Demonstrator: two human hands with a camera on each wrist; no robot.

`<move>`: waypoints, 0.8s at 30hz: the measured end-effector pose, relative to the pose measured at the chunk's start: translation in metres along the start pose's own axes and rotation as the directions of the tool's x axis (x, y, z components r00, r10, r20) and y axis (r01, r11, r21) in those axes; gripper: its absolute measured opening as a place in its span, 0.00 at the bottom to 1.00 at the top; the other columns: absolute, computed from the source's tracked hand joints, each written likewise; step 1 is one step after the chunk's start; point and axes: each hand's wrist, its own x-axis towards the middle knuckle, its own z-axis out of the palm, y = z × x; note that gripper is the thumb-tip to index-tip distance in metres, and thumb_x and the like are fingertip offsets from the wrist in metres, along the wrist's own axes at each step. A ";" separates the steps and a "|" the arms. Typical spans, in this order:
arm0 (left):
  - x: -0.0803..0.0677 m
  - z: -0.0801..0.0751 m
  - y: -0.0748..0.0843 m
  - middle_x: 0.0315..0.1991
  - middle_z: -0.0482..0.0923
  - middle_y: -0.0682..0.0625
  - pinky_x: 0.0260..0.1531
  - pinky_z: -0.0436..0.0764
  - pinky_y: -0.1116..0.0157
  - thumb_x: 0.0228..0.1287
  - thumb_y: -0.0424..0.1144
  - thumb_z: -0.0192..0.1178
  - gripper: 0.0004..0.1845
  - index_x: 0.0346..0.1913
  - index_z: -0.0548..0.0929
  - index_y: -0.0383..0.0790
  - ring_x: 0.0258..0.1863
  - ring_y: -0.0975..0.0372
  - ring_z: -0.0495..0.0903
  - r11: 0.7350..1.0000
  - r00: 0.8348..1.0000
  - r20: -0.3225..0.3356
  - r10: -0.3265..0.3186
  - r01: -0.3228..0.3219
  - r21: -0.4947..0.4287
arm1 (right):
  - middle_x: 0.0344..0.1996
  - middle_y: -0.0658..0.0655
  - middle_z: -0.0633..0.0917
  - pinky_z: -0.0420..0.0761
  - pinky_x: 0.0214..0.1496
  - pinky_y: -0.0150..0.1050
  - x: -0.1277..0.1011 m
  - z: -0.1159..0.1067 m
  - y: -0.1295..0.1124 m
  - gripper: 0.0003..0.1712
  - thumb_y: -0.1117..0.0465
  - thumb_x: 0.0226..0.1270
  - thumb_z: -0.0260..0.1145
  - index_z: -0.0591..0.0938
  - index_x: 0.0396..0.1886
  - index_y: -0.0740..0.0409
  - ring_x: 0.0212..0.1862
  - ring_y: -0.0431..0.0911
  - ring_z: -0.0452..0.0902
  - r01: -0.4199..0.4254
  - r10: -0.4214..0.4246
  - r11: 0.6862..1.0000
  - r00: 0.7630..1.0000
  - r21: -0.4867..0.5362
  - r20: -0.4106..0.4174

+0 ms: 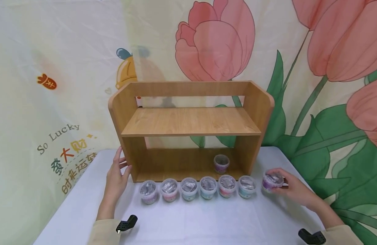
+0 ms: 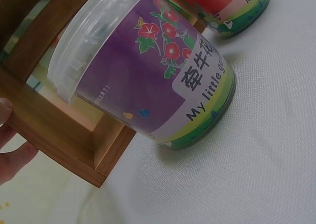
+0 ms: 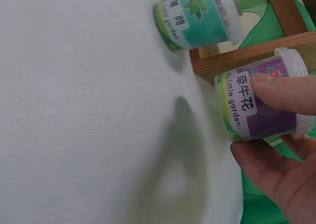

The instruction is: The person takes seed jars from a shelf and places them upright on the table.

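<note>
In the head view my right hand (image 1: 288,187) grips a purple lidded plastic cup (image 1: 269,182) to the right of a wooden two-tier shelf (image 1: 188,121). The right wrist view shows thumb and fingers round this purple cup (image 3: 261,98), labelled "My little garden"; it looks raised above the cloth. My left hand (image 1: 116,175) touches the shelf's left side panel, its fingertips on the wood. Several lidded cups stand in a row before the shelf, among them a purple one (image 2: 143,68) at the left end and a teal one (image 3: 200,14) at the right end.
Another purple cup (image 1: 221,164) sits on the shelf's lower tier, toward the right. A white cloth (image 1: 188,226) covers the table. Behind hangs a printed curtain (image 1: 216,47) with large tulips.
</note>
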 end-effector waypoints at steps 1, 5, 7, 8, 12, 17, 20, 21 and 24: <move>0.001 0.000 0.000 0.66 0.76 0.32 0.55 0.84 0.37 0.75 0.26 0.63 0.56 0.87 0.38 0.67 0.61 0.37 0.81 1.000 1.000 0.000 0.002 -0.002 0.002 | 0.62 0.64 0.79 0.87 0.48 0.33 -0.001 0.001 0.003 0.33 0.64 0.64 0.80 0.77 0.67 0.57 0.54 0.31 0.75 0.004 -0.004 1.000 1.000 0.000 -0.002; 0.001 0.002 0.002 0.66 0.76 0.32 0.55 0.84 0.37 0.75 0.26 0.62 0.56 0.87 0.38 0.68 0.61 0.37 0.81 1.000 1.000 0.007 -0.002 0.002 0.007 | 0.59 0.64 0.81 0.86 0.47 0.32 -0.005 0.008 0.011 0.33 0.66 0.62 0.80 0.78 0.65 0.58 0.54 0.29 0.76 0.038 -0.038 0.999 0.999 -0.002 -0.015; 0.001 0.002 0.002 0.66 0.75 0.32 0.55 0.84 0.37 0.75 0.26 0.62 0.56 0.87 0.37 0.68 0.61 0.37 0.81 1.000 1.000 0.010 -0.007 0.007 0.009 | 0.58 0.65 0.81 0.87 0.47 0.33 -0.005 0.011 0.012 0.33 0.67 0.61 0.80 0.78 0.65 0.60 0.54 0.29 0.76 0.063 -0.063 0.998 0.998 0.009 -0.009; 0.001 0.002 0.002 0.66 0.75 0.32 0.55 0.84 0.37 0.75 0.26 0.62 0.56 0.87 0.37 0.68 0.61 0.37 0.81 1.000 1.000 0.011 -0.010 0.010 0.009 | 0.58 0.65 0.81 0.86 0.47 0.32 -0.005 0.013 0.012 0.32 0.67 0.61 0.80 0.78 0.65 0.60 0.54 0.29 0.76 0.064 -0.063 0.998 0.998 0.012 -0.005; 0.001 0.002 0.003 0.65 0.75 0.32 0.54 0.85 0.37 0.76 0.26 0.62 0.56 0.87 0.37 0.68 0.62 0.37 0.81 1.000 1.000 0.012 -0.018 0.018 0.013 | 0.60 0.64 0.81 0.86 0.49 0.33 -0.005 0.017 0.013 0.33 0.65 0.62 0.80 0.78 0.65 0.58 0.55 0.30 0.76 0.039 -0.040 0.999 0.999 0.023 0.021; 0.000 0.002 0.002 0.65 0.75 0.33 0.54 0.86 0.38 0.76 0.26 0.62 0.56 0.87 0.37 0.69 0.61 0.37 0.81 1.000 1.000 0.009 -0.018 0.018 0.014 | 0.62 0.62 0.81 0.85 0.50 0.33 -0.004 0.020 0.017 0.33 0.63 0.63 0.80 0.77 0.65 0.54 0.58 0.32 0.75 -0.016 0.016 1.000 0.998 -0.004 0.062; 0.000 0.001 0.001 0.65 0.75 0.32 0.53 0.86 0.38 0.76 0.26 0.62 0.56 0.87 0.37 0.68 0.61 0.37 0.81 1.000 1.000 0.006 -0.013 0.013 0.012 | 0.63 0.64 0.79 0.84 0.52 0.33 -0.003 0.019 0.017 0.34 0.63 0.64 0.79 0.74 0.66 0.55 0.59 0.32 0.73 -0.018 0.018 1.000 0.995 0.008 0.094; 0.000 0.001 0.001 0.65 0.75 0.32 0.53 0.86 0.38 0.76 0.26 0.62 0.56 0.87 0.37 0.68 0.61 0.37 0.81 1.000 1.000 0.005 -0.012 0.012 0.010 | 0.64 0.64 0.78 0.84 0.52 0.32 -0.004 0.019 0.016 0.34 0.63 0.65 0.79 0.73 0.67 0.55 0.59 0.31 0.73 -0.011 0.010 1.000 0.995 0.012 0.104; 0.000 0.000 0.002 0.65 0.75 0.32 0.53 0.86 0.37 0.76 0.26 0.61 0.56 0.87 0.37 0.68 0.61 0.36 0.81 1.000 1.000 0.007 -0.014 0.014 0.007 | 0.64 0.66 0.77 0.85 0.53 0.33 -0.004 0.016 0.011 0.34 0.64 0.64 0.79 0.73 0.67 0.58 0.60 0.29 0.71 0.047 -0.046 0.999 0.992 -0.005 0.116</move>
